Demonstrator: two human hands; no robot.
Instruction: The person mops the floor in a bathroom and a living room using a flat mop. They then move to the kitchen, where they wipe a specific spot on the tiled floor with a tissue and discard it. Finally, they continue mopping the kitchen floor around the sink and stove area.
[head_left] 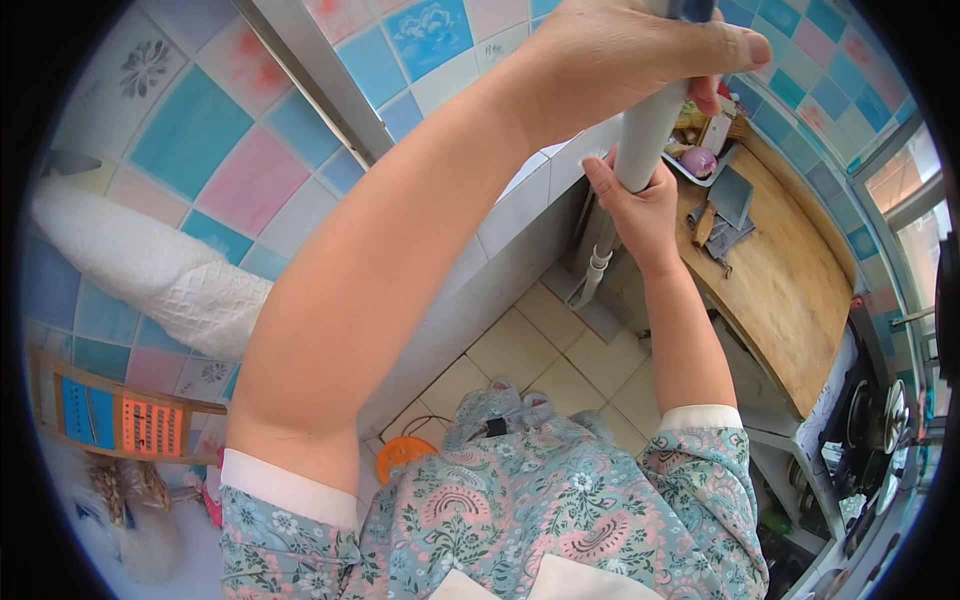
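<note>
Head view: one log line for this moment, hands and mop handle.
left hand: grips top of white mop handle | right hand: grips it lower | mop head: on tiled floor

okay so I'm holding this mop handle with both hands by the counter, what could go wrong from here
1. The mop handle passes close to the wooden counter; swinging it might knock the cleaver or the tray off the edge.
2. The left hand grips very high and the right hand lower, so the long pole could be hard to steer.
3. An orange lid lies on the tiled floor near the feet: possible trip.
</note>
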